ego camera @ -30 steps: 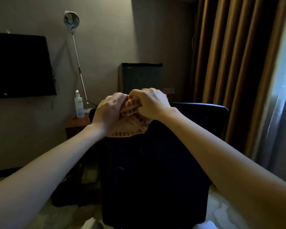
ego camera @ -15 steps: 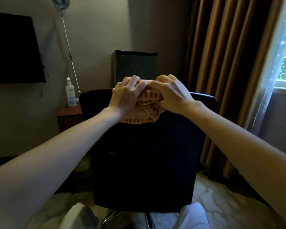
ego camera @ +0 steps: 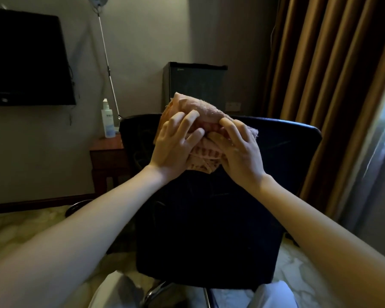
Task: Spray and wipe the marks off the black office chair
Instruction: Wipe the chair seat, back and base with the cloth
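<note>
Through the head camera I saw both hands meeting over a bunched orange-pink cloth (ego camera: 199,107) at the top edge of the black office chair (ego camera: 209,218), whose backrest faced me and filled the middle of the view. My left hand (ego camera: 173,150) lay over the left side of the cloth with its fingers bent and spread into the folds, grasping it. My right hand (ego camera: 240,154) gripped the right side, its fingertips pressed in where the two hands touched. The cloth rose above the knuckles in a soft hump, and a ribbed corner hung down between the wrists against the backrest. Beyond the chair on the left, a white spray bottle (ego camera: 108,121) stood upright on a small wooden counter (ego camera: 106,150), well apart from the hands. A dark television (ego camera: 25,61) hung on the far wall to the left, and a slanted lamp pole (ego camera: 107,63) rose just behind the bottle. A small black fridge (ego camera: 193,85) stood behind the chair, and brown curtains (ego camera: 320,85) hung on the right.
</note>
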Demonstrator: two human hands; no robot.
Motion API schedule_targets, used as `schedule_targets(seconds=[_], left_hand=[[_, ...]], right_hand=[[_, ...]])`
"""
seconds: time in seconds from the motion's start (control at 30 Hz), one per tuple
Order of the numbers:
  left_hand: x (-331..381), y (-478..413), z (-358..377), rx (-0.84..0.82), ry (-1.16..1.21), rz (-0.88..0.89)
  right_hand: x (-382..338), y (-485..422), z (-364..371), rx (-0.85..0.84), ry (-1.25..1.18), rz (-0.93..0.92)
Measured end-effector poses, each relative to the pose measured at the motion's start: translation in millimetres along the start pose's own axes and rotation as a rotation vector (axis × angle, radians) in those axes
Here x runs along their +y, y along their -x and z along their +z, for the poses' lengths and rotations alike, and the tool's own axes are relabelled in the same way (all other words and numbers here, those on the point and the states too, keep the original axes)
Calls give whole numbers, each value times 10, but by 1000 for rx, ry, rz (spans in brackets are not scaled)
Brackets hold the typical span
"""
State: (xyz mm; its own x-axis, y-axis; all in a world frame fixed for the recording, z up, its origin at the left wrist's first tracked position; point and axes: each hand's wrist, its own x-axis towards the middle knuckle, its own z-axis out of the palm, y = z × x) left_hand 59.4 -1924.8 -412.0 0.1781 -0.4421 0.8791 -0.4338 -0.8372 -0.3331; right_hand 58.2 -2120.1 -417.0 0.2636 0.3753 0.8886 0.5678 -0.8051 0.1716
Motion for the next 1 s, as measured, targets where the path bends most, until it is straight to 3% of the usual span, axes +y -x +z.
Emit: schedule_targets(seconds=[0.3, 0.57, 0.77, 1.0], left_hand=[[-117, 123, 50, 53, -38, 11], [-107, 901, 359, -88, 71, -97], [39, 1371, 649, -93, 173, -205], [218, 1937, 939, -106, 203, -216]], right_hand=[[-50, 62, 199, 107, -38, -106], [-145, 476, 759, -14, 49, -197], [-308, 841, 1016, -31, 59, -186], [-380, 1405, 1312, -88, 77, -166]])
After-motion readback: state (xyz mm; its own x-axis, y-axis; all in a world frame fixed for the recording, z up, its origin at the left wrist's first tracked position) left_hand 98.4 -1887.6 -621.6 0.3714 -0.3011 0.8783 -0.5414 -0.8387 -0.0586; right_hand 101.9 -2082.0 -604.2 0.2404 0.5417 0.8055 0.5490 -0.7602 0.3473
